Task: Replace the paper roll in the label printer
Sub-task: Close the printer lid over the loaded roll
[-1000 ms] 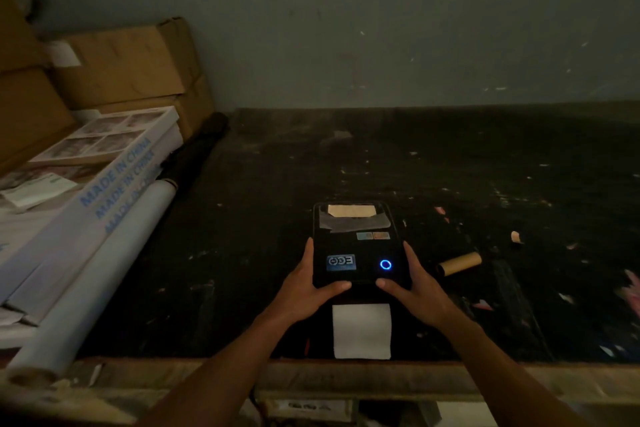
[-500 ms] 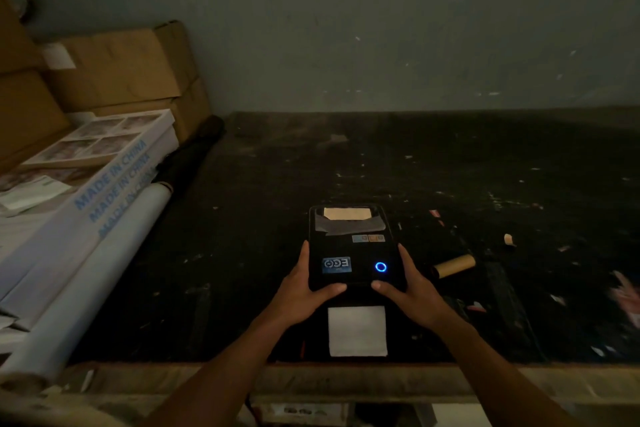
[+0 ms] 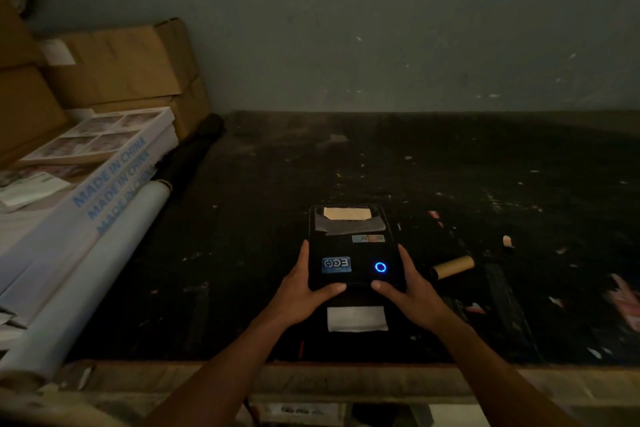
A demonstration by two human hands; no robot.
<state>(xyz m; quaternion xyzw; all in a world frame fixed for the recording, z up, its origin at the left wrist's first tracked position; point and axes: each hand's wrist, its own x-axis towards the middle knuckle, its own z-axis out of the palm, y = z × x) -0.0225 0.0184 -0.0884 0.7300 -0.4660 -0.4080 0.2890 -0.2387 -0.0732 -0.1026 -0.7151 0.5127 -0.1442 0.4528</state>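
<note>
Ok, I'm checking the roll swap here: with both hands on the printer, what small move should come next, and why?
Probably press the lid fully shut with both thumbs. The left hand and right hand flank the label printer, white paper already feeds out of its front, and the empty cardboard core lies aside on the table.

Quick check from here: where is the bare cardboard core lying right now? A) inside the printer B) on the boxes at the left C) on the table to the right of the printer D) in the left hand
C: the cardboard core lies on the dark table, right of the label printer, clear of the right hand.
</note>
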